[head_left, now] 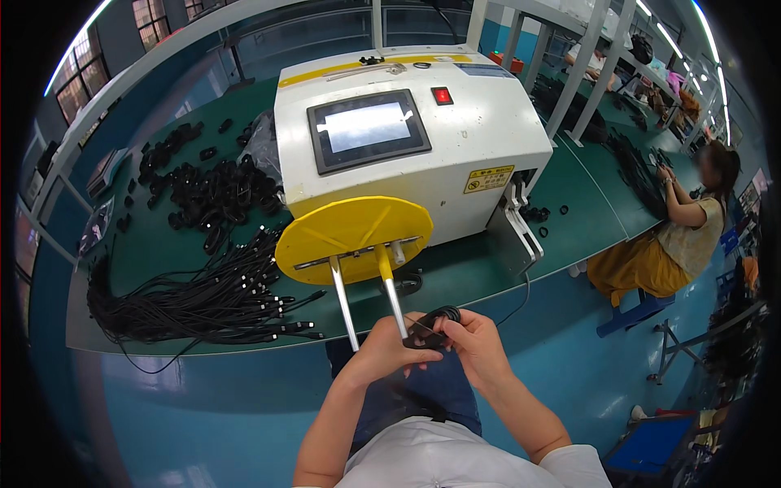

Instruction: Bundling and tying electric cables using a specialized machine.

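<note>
Just in front of the table's edge, I hold a small coil of black cable (438, 320) between both hands. My left hand (384, 351) is closed round the coil's left side, next to the end of a metal rod (393, 302). My right hand (478, 345) pinches the coil's right side with thumb and fingers. The rod and a second one (342, 305) stick out toward me from a yellow disc (354, 232) on the front of a white winding machine (455, 154). Part of the coil is hidden behind my fingers.
Long black cables (187, 305) lie bundled on the green table (586, 236) at the left, their ends toward me. Behind them is a heap of small black coils (211, 195). A lit screen (370, 130) and red switch (442, 96) top the machine. Another person (675, 220) sits at the right.
</note>
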`<state>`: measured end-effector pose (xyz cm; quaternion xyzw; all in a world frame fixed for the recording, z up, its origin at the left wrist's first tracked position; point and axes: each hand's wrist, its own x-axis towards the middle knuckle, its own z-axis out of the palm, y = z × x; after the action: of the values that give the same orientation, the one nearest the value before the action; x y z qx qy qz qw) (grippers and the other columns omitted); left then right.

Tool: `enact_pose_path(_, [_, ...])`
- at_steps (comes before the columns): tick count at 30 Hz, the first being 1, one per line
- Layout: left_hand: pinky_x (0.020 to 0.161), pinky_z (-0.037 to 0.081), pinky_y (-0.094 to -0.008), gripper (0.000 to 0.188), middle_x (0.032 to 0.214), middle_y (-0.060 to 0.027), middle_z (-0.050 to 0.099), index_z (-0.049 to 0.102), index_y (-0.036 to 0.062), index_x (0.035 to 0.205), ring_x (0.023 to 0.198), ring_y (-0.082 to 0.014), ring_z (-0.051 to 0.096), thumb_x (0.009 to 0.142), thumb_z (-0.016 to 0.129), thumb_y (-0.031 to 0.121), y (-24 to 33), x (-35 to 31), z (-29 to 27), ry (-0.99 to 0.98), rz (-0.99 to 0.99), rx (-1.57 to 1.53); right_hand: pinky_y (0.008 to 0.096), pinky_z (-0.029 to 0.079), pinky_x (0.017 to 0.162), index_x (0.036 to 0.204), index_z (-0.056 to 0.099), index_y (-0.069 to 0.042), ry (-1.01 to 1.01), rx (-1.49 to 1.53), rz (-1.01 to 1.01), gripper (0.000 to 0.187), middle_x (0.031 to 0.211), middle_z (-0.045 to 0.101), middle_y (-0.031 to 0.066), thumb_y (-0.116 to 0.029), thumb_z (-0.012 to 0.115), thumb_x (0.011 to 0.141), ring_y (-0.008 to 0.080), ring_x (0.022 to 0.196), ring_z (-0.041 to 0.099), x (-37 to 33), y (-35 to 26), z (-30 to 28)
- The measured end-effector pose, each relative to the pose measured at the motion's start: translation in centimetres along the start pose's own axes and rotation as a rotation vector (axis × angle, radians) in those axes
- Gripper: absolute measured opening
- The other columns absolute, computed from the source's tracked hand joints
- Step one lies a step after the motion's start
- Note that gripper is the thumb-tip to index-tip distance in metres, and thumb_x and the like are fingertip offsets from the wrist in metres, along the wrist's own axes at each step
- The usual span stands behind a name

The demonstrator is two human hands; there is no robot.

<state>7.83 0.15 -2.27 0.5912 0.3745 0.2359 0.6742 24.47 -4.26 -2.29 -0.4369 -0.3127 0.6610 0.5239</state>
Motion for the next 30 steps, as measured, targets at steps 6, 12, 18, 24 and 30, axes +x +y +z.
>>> enact_pose_path(6, [0.046,0.043,-0.0199,0.033,0.076,-0.0048,0.065,0.061,-0.0023,0.096,0.056,-0.0077,0.059,0.068,0.078,0.003,0.2,0.2,0.2,0.000,-0.057,0.053,0.0221,0.044,0.063,0.085,0.062,-0.002,0.052,0.088,-0.137,0.009,0.081,0.063,0.0036,-0.010,0.060,0.087,0.0096,0.072,0.057,-0.3,1.0,-0.2])
enact_pose_path(12, [0.053,0.052,-0.0256,0.018,0.083,-0.0128,0.065,0.064,-0.0056,0.092,0.068,-0.0197,0.066,0.080,0.064,0.007,-2.2,0.9,-2.8,-0.408,0.061,-0.300,0.0223,0.044,0.059,0.084,0.061,-0.002,-0.026,0.050,-0.043,0.009,0.082,0.063,0.0045,-0.011,0.060,0.086,0.0102,0.070,0.058,-1.0,-0.6,-1.1])
enact_pose_path(18, [0.070,0.055,-0.0304,0.037,0.104,-0.0174,0.064,0.054,-0.0022,0.122,0.089,-0.0279,0.066,0.089,0.056,0.014,-7.4,3.0,-4.8,-0.549,0.081,-0.560,0.0223,0.043,0.061,0.086,0.063,-0.001,-0.100,0.055,-0.010,0.008,0.084,0.063,0.0041,-0.008,0.059,0.087,0.0099,0.073,0.057,-1.6,-1.4,-1.4])
enact_pose_path(24, [0.088,0.052,-0.0382,0.059,0.120,-0.0171,0.053,0.033,-0.0011,0.139,0.108,-0.0248,0.057,0.088,0.060,0.013,-2.1,1.0,0.7,-0.034,0.259,-0.061,0.0225,0.045,0.063,0.086,0.063,-0.001,-0.008,-0.159,-0.013,0.006,0.083,0.062,0.0042,-0.006,0.059,0.085,0.0104,0.074,0.058,0.3,-0.8,-2.1])
enact_pose_path(30, [0.094,0.049,-0.0403,0.068,0.130,-0.0147,0.045,0.029,0.0091,0.143,0.112,-0.0268,0.053,0.085,0.064,0.009,-3.7,1.3,0.9,-0.031,0.279,-0.013,0.0242,0.046,0.065,0.090,0.062,0.004,-0.189,-0.494,-0.183,0.011,0.080,0.061,0.0047,-0.006,0.060,0.086,0.0116,0.074,0.057,1.7,-0.9,-2.6])
